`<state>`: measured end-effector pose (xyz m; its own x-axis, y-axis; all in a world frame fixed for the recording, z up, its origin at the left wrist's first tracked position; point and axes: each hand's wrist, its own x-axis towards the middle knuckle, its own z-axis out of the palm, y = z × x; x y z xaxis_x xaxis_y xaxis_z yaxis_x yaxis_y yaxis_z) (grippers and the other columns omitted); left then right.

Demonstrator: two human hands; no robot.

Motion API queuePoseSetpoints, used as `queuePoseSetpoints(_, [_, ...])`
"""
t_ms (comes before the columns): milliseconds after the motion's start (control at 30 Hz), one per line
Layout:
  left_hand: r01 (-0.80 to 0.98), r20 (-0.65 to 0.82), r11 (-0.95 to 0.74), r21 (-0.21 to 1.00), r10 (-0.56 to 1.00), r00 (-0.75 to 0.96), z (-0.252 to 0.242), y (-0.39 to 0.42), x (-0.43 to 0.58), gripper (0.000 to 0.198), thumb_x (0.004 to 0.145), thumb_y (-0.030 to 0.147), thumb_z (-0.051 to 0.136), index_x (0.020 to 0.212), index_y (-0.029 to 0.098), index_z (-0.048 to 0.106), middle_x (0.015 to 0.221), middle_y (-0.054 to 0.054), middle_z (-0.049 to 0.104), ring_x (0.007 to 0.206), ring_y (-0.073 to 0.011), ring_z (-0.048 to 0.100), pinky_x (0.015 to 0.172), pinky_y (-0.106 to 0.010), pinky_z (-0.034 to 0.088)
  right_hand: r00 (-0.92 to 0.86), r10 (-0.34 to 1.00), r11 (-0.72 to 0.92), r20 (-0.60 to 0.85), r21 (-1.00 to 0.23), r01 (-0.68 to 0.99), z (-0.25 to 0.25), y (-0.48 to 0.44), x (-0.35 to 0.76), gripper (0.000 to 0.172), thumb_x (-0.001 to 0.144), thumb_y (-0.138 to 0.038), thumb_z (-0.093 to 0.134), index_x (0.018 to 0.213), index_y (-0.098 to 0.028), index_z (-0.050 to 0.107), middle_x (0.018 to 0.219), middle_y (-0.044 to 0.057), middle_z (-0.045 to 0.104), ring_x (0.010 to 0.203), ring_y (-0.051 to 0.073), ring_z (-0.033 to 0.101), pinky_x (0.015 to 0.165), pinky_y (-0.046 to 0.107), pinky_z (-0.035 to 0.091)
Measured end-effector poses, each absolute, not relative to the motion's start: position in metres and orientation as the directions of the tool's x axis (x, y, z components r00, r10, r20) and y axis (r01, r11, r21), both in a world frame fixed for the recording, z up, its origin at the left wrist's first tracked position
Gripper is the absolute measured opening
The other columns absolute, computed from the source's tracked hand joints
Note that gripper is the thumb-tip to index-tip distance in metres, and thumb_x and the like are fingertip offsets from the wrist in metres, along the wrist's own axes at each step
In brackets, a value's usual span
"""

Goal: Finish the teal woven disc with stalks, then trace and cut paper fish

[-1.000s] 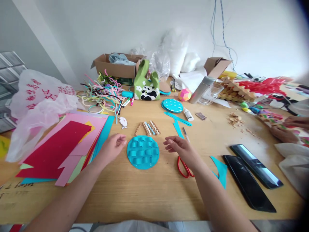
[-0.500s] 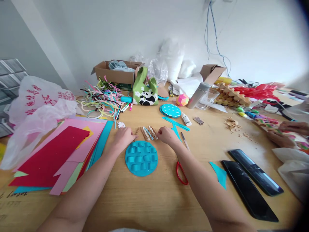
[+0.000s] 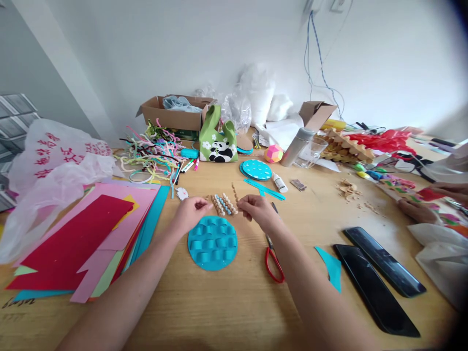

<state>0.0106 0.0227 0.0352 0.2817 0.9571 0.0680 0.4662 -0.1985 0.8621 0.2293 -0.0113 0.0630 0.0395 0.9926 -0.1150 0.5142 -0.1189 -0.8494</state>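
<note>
A row of short twisted strands [image 3: 224, 204], brown, cream and pale blue, lies on the table between my hands. My right hand [image 3: 254, 208] pinches a thin brown twisted strand [image 3: 234, 191] that stands up above its fingertips. To the left of the row, my left hand [image 3: 193, 211] has thumb and fingertips drawn together; whether anything is between them is too small to see. Just below both hands lies a blue disc [image 3: 212, 261] covered with raised woven-looking paper loops. Red-handled scissors [image 3: 269, 265] rest under my right forearm, partly hidden.
Coloured paper sheets [image 3: 76, 239] are stacked at left. A green panda bag [image 3: 218, 141], pipe cleaners [image 3: 153, 151], patterned blue discs [image 3: 258, 169], a glue bottle [image 3: 280, 183] and a steel flask [image 3: 298, 146] stand behind. At right are two phones [image 3: 376, 287] and another person's hands [image 3: 419, 210].
My right hand now holds a brown strand upright, raised beside the row. My left hand has drawn back slightly from the strands. The view has shifted a little.
</note>
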Motion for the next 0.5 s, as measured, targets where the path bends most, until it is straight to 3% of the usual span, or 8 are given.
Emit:
queuePoseSetpoints(67, [0.259, 0.011, -0.101, 0.961, 0.945, 0.328, 0.039, 0.001, 0.013, 0.032, 0.074, 0.045, 0.064, 0.086, 0.016, 0.071, 0.086, -0.007, 0.073, 0.082, -0.0215, 0.065, 0.073, -0.031, 0.051, -0.031, 0.998, -0.047, -0.064, -0.919, 0.391, 0.063, -0.037, 0.217, 0.020, 0.079, -0.035, 0.054, 0.070, -0.018, 0.056, 0.061, 0.000, 0.059, 0.052, 0.011, 0.051, 0.049, 0.023, 0.038])
queuePoseSetpoints(167, [0.142, -0.079, 0.034, 0.989, 0.942, 0.325, 0.042, -0.028, 0.017, 0.036, 0.068, 0.046, 0.071, 0.087, 0.015, 0.072, 0.085, -0.007, 0.073, 0.080, -0.0212, 0.065, 0.074, -0.031, 0.051, -0.028, 0.998, 0.065, 0.059, -0.885, 0.462, 0.054, -0.072, 0.194, 0.016, 0.081, -0.031, 0.054, 0.069, -0.019, 0.054, 0.062, 0.000, 0.056, 0.055, 0.012, 0.050, 0.050, 0.022, 0.036])
queuePoseSetpoints(333, [0.068, -0.094, 0.074, 0.995, 0.922, 0.375, 0.040, -0.049, 0.018, 0.031, 0.065, 0.046, 0.074, 0.071, 0.016, 0.070, 0.073, -0.003, 0.070, 0.073, -0.0185, 0.062, 0.072, -0.031, 0.050, -0.106, 0.966, 0.252, 0.236, -0.770, 0.585, 0.041, -0.100, 0.171, 0.014, 0.086, -0.025, 0.047, 0.074, -0.021, 0.053, 0.072, 0.002, 0.058, 0.064, 0.014, 0.053, 0.058, 0.024, 0.037])
queuePoseSetpoints(500, [0.045, -0.082, 0.071, 0.996, 0.940, 0.330, 0.035, -0.052, 0.014, 0.031, 0.066, 0.045, 0.073, 0.065, 0.015, 0.065, 0.066, -0.001, 0.063, 0.066, -0.0140, 0.057, 0.065, -0.026, 0.046, -0.096, 0.971, 0.238, 0.219, -0.845, 0.478, 0.037, -0.100, 0.175, 0.019, 0.090, -0.032, 0.049, 0.077, -0.020, 0.058, 0.073, 0.003, 0.059, 0.063, 0.014, 0.052, 0.057, 0.024, 0.037])
